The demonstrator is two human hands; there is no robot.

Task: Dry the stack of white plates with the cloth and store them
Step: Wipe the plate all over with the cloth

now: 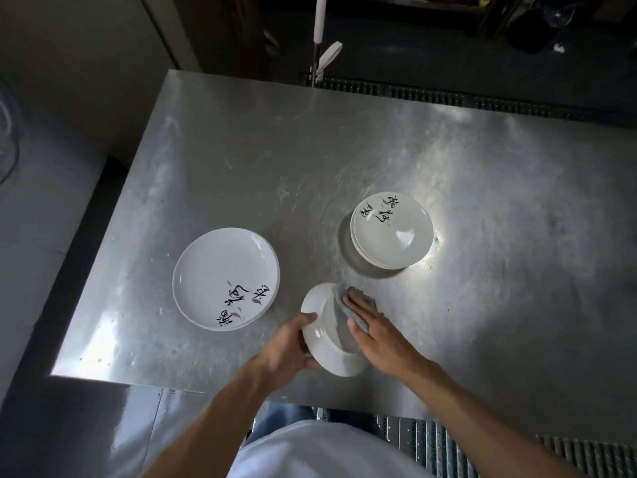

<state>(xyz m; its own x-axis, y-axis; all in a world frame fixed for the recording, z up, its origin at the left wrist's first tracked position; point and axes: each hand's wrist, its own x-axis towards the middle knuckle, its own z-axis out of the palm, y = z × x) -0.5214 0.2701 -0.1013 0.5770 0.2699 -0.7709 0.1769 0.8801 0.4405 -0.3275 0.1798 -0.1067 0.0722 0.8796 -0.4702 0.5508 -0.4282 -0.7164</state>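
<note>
My left hand (287,346) grips the near-left rim of a white plate (327,334), held tilted on edge above the steel table (310,150). With flat fingers, my right hand (374,332) presses a grey cloth (358,303) against the plate's upturned side. A stack of white plates with black brush writing (225,277) lies to the left. A second, smaller stack of similar plates (392,232) stands to the right, further back.
The table's left edge and near edge are close to the left stack and my arms. A white-handled pole (319,32) leans behind the far edge. Metal floor grating (448,443) runs along the near and far sides.
</note>
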